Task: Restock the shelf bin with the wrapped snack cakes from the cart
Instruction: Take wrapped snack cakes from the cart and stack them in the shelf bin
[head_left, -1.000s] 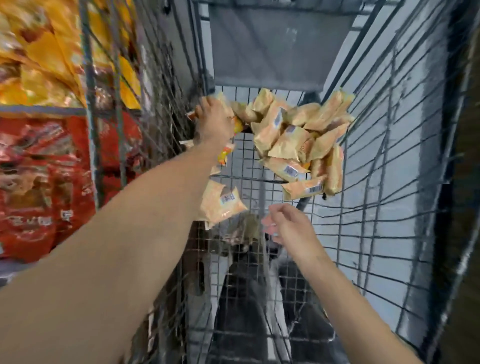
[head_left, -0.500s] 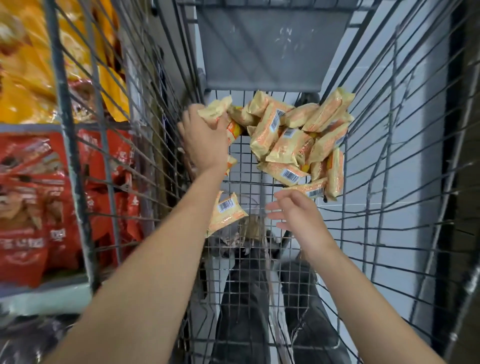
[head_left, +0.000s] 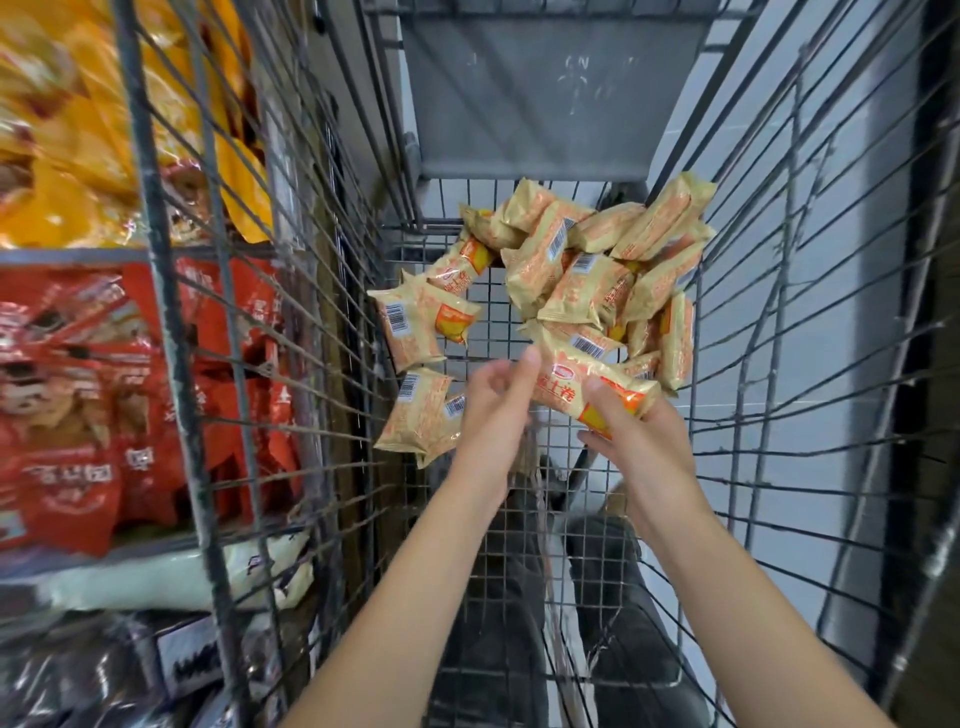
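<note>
A heap of pale yellow wrapped snack cakes (head_left: 597, 260) with orange print and barcodes fills the far end of the wire cart (head_left: 810, 332). A few more cakes (head_left: 415, 322) lie loose at the left side of the cart floor. My right hand (head_left: 634, 431) grips one cake (head_left: 587, 379) by its near end, just above the cart floor. My left hand (head_left: 493, 410) reaches in beside it, and its fingertips touch the same cake's left end. Another cake (head_left: 421, 415) lies partly under my left hand. The shelf bin is not clearly in view.
Left of the cart, behind its wire side, are shelves with yellow snack bags (head_left: 67, 130) above and red snack bags (head_left: 78, 395) below. A grey panel (head_left: 545, 104) closes the cart's far end. My shoes (head_left: 613, 597) show through the mesh floor.
My left hand has come back from the far left cakes to the middle. My right hand has moved forward and taken hold of a cake from the pile's near edge.
</note>
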